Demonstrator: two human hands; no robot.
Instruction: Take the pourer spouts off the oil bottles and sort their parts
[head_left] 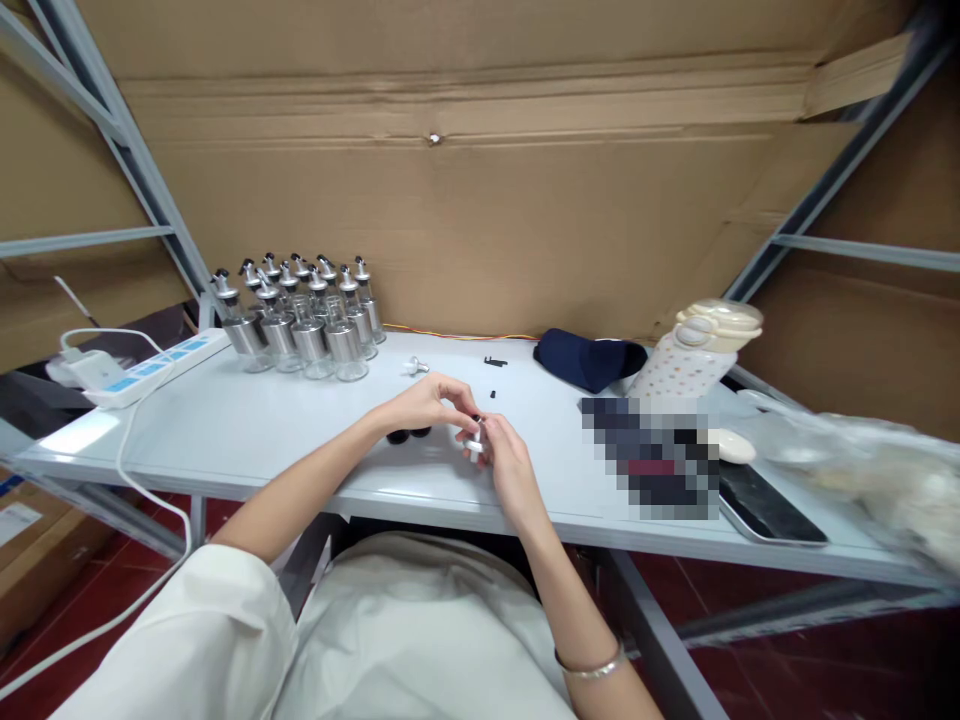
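My left hand (431,402) and my right hand (504,455) meet over the front of the white table (225,420). Both pinch a small silver pourer cap (474,437) with a black tip. Two small black round parts (409,435) lie on the table just under my left hand. One loose silver pourer (415,367) lies further back. A cluster of several glass bottles (307,325) with silver sleeves and pourer tops stands at the back left.
A white power strip (154,367) with its cable lies at the left edge. A dark blue cap (589,360), a cream dotted bottle (694,355), a tablet (765,505) and a clear plastic bag (862,470) are on the right. Cardboard (480,200) lines the back.
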